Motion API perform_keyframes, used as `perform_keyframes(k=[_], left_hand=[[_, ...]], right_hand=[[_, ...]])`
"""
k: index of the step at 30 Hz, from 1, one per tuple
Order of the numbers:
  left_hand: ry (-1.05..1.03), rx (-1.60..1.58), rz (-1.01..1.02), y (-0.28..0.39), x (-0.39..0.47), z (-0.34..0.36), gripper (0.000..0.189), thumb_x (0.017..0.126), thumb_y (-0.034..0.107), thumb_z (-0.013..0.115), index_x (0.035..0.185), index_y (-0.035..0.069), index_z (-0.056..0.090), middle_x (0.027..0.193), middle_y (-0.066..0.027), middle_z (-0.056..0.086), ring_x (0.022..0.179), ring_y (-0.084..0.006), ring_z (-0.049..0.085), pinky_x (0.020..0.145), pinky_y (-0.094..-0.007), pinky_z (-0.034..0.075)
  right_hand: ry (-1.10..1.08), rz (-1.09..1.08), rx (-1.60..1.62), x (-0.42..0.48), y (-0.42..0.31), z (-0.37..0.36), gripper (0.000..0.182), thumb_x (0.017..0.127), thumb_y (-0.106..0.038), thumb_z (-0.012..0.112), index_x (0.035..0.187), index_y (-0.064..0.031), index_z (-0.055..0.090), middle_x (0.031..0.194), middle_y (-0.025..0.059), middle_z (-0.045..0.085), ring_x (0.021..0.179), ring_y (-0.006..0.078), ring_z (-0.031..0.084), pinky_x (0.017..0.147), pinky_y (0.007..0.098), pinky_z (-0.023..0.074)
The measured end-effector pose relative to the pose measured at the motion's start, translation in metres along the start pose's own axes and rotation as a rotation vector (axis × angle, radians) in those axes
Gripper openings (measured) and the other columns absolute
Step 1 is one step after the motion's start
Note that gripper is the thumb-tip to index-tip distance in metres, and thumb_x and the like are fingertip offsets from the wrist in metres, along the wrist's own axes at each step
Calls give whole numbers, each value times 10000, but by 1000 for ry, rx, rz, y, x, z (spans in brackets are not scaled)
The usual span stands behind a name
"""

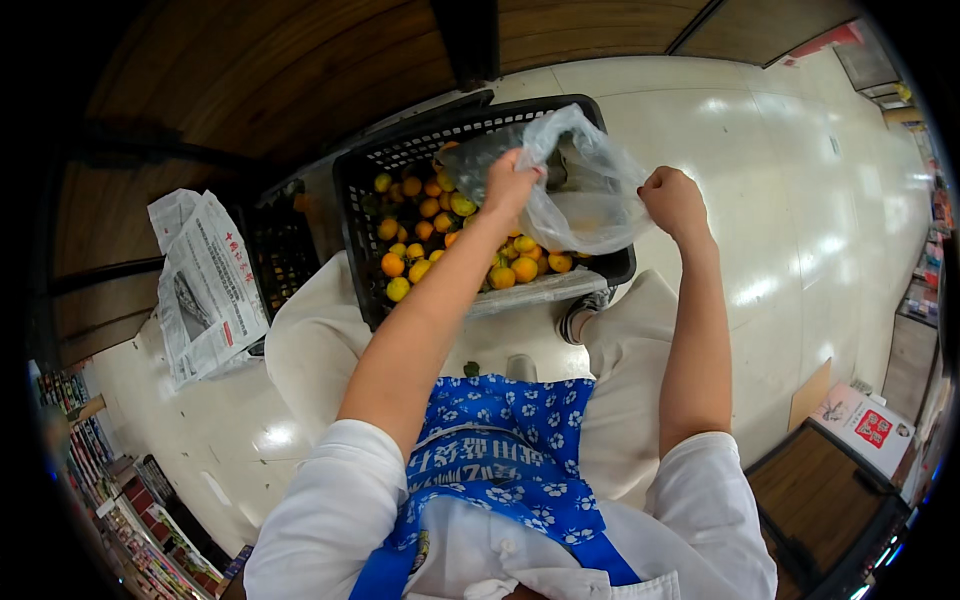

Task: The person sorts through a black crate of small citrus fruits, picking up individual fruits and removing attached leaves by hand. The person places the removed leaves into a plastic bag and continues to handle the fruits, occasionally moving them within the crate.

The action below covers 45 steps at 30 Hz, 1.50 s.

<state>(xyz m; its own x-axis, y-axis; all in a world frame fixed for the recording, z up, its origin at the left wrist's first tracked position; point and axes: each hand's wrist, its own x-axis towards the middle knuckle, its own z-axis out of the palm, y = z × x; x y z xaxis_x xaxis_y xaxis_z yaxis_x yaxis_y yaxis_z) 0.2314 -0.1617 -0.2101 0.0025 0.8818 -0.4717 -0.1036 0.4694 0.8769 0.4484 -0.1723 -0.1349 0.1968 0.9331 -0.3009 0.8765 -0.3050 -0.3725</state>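
Note:
Between my hands a clear plastic bag (589,225) is spread with its mouth open, over the right part of a black plastic crate (358,277). My left hand (508,184) grips the bag's left edge, and my right hand (673,199) pinches its right edge. Small orange and yellow-green citrus fruits (429,208) lie loose in the crate, partly hidden under my left forearm and the bag. Dark shapes show through the bag near its mouth; I cannot tell whether they are inside it or behind it. Folded newspaper (540,292) lines the crate's near edge.
Newspaper sheets (206,285) lie at the left, beside another dark crate (281,251) with fruit. Wooden panels (285,67) stand behind the crates. A printed white box (862,427) is at the lower right. Stocked shelves (135,525) line the lower left. A small green leaf (471,369) lies on the tiled floor.

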Motion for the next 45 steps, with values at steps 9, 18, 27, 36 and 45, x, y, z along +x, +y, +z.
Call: perform_keyframes(k=[9, 18, 27, 36, 45], left_hand=[[-510, -371, -9, -3, 10, 38, 348, 827, -5, 543, 1174, 9, 540, 983, -52, 619, 889, -149, 587, 820, -274, 466], [-93, -59, -41, -57, 40, -44, 468, 944, 423, 478, 1254, 77, 534, 1076, -61, 618, 1026, -177, 560, 901, -322, 433], [304, 1338, -107, -87, 91, -176, 628, 818, 185, 602, 1398, 144, 366, 1496, -125, 195, 1287, -346, 359, 991, -417, 415], [149, 1480, -164, -94, 98, -167, 546, 797, 199, 655, 1305, 126, 467, 1458, -136, 244, 1178, -347, 472, 956, -406, 450], [-29, 1339, -285, -120, 56, -193, 224, 810, 226, 639, 956, 64, 587, 1050, -101, 576, 885, -248, 588, 748, -425, 500]], right_hand=[[515, -274, -134, -27, -40, 2, 253, 727, -147, 697, 952, -74, 607, 970, 134, 592, 979, 321, 567, 775, 417, 479], [-103, -573, -291, -7, -38, 108, 489, 731, -230, 724, 1170, -77, 570, 1179, 187, 548, 1094, 345, 517, 952, 429, 409], [59, -711, -142, -21, -104, 74, 382, 747, -220, 700, 1072, -46, 601, 1019, 139, 576, 993, 312, 559, 835, 410, 461], [-227, -708, -165, -32, -134, 76, 331, 793, -217, 676, 1068, -46, 611, 1053, 135, 607, 981, 304, 583, 866, 387, 450], [-246, -718, -140, -35, -132, 81, 324, 771, -219, 699, 1031, -41, 623, 941, 152, 632, 875, 333, 617, 784, 419, 490]])
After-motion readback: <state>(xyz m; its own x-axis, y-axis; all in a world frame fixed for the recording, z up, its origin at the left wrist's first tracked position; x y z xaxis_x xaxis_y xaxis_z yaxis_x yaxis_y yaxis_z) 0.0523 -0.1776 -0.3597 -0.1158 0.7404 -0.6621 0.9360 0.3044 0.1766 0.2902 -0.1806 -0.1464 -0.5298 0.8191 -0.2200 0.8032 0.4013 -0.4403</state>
